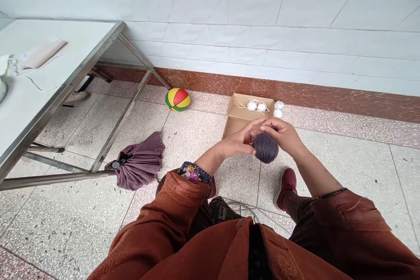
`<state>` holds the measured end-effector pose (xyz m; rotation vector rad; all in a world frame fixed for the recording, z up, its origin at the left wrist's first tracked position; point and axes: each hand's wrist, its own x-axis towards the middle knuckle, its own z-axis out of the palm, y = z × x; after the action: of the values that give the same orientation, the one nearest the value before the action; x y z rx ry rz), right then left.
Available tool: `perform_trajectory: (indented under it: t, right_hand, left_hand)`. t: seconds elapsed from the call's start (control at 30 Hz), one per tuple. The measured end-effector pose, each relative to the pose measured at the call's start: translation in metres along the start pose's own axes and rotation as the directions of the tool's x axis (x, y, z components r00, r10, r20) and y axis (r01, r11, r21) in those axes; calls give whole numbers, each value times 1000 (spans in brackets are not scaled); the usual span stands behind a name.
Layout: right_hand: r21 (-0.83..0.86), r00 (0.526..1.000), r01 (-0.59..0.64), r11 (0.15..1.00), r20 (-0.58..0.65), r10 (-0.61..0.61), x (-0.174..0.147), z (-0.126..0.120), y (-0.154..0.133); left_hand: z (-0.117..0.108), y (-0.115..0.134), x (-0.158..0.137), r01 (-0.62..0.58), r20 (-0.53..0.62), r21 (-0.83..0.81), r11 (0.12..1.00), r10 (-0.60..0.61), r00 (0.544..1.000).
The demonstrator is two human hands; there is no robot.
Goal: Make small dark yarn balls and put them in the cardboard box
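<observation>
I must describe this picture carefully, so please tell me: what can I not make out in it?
In the head view:
Box: near part, partly hidden by left hand.
Yarn: underside, turned from the camera.
Left shoe: mostly behind left sleeve.
Grey item: cut off by left edge.
Dark specks: too small.

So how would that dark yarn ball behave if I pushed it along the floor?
The dark yarn ball would probably roll, since it looks nearly round. Its wound strands suggest it's light and gives a little when squeezed. The matte, ridged surface likely isn't slippery.
</observation>
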<state>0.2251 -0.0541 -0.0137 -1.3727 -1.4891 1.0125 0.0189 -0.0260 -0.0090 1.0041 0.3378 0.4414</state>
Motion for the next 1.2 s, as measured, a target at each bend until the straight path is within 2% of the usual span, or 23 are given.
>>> perform_trajectory:
  t: [0.13,0.3,0.4,0.5,0.6,0.67,0.77,0.87,0.97,1.07,1.13,1.2]
  right_hand:
    - [-90,1000,-10,996,2,10,-1,5,7]
    - [-213,999,38,976,23,-34,-1,5,9]
    - [-228,996,58,972,72,-42,-2,4,5]
    - [-174,992,52,983,125,-31,-3,3,-1]
    - [-55,985,33,998,172,-23,-5,-1,-8]
    - [19,986,13,1000,167,-16,-6,-5,-12]
    - [78,994,-2,997,106,-6,-4,-8,-15]
    - [73,998,-12,997,55,8,-1,-7,-11]
    - [27,999,-36,999,37,35,0,-2,0]
    - [-84,998,-57,995,34,60,0,2,9]
    - [-165,997,-24,986,65,35,-1,5,11]
    - [-193,991,32,981,135,-6,-3,6,7]
  left_hand:
    - [2,3,0,-71,-77,-144,987,60,995]
    - [-5,4,3,-171,-286,-224,960,103,953]
    - [-11,3,6,-225,-403,-185,957,135,905]
    - [-16,3,9,-249,-492,-110,962,165,855]
    - [-20,0,9,-180,-556,-8,984,145,818]
    - [-20,-2,8,-60,-546,56,997,81,834]
    - [-15,-6,5,90,-404,70,993,-54,913]
    - [-7,-7,1,119,-199,-34,992,-124,972]
    - [0,-5,0,90,-93,-170,981,-106,990]
    - [-1,-1,1,3,-130,-262,965,-39,991]
    - [-5,2,4,-87,-230,-270,959,23,973]
    - [-11,3,6,-153,-353,-229,961,65,933]
